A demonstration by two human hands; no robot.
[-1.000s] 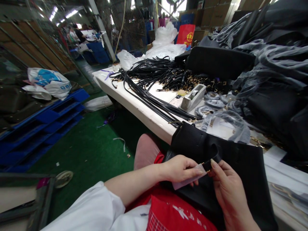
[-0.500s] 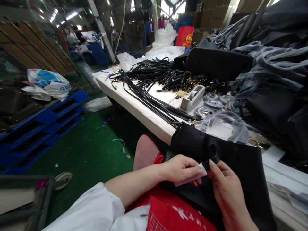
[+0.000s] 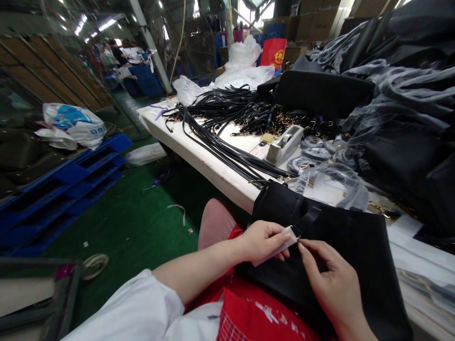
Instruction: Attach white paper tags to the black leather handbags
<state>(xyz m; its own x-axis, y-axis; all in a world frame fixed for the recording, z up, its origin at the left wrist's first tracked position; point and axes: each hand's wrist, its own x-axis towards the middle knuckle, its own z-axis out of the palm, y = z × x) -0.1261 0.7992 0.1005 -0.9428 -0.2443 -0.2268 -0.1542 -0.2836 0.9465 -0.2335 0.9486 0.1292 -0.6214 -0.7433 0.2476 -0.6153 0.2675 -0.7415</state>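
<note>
A black bag lies over my lap, leaning on the table edge. Above it, my left hand is closed on a flat white tag, held between thumb and fingers. My right hand pinches a small gold-coloured piece by the tag's corner, partly covered by the fingertips. Just beyond both hands, a short black strap rests on the bag's front, its near end running toward the tag.
On the white table lie long black straps with gold hooks and a tape dispenser. Wrapped handles and black bags are piled at right. A blue pallet stands on the green floor at left.
My right hand has let go of the looped black strap, which now lies flatter on the bag, and pinches at the tag's corner. My left hand has shifted slightly left and up.
</note>
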